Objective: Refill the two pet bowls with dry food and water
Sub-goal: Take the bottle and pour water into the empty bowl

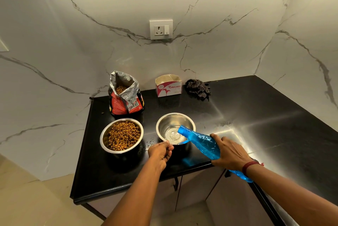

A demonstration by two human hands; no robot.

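Two steel bowls stand side by side on the black counter (113, 171). The left bowl (105, 132) is filled with brown dry food. The right bowl (184, 118) holds a little water. My right hand (230, 152) grips a blue plastic bottle (203, 140), tilted with its mouth over the right bowl, and water streams from it into the bowl. My left hand (161, 151) pinches the near rim of the right bowl. An opened red and silver food bag (125, 96) stands behind the left bowl, with kibble visible inside.
A pink and white open carton (169, 86) and a crumpled dark checked cloth (198, 87) sit at the back by the marble wall. A wall socket (161, 29) is above them. Water droplets (150, 143) lie between the bowls. The counter's front edge runs just under my hands.
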